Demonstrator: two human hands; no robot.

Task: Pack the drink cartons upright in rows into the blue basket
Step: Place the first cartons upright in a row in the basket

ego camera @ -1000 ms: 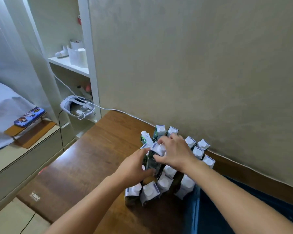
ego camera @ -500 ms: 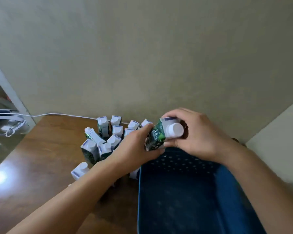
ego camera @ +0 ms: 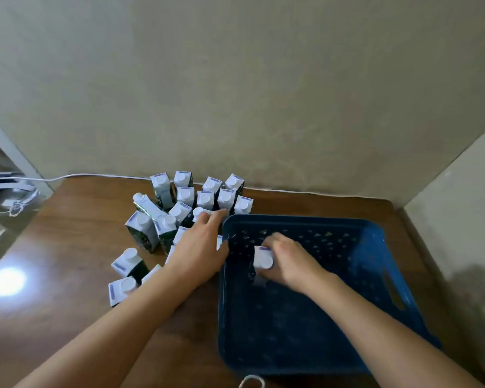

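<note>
A blue basket (ego camera: 373,264) with a perforated wall sits on the brown table at the right. My right hand (ego camera: 289,261) is inside it near the far left corner and grips a white-capped green drink carton (ego camera: 262,257) that stands about upright. Left of the basket stands a cluster of several similar cartons (ego camera: 185,203), a few of them tilted or lying. My left hand (ego camera: 199,245) reaches over that cluster with fingers stretched out, its fingertips touching a carton cap (ego camera: 198,212) beside the basket's far left corner.
The wooden table (ego camera: 67,275) ends at a beige wall behind and to the right. A white cable (ego camera: 95,177) runs along the wall's foot. A white headset (ego camera: 3,197) lies at the far left. The basket has a handle slot (ego camera: 392,292) on its right side.
Both hands held one carton above the basket's far edge. Now my right hand alone has lowered it into the basket, and my left hand has let go and moved back over the cluster.
</note>
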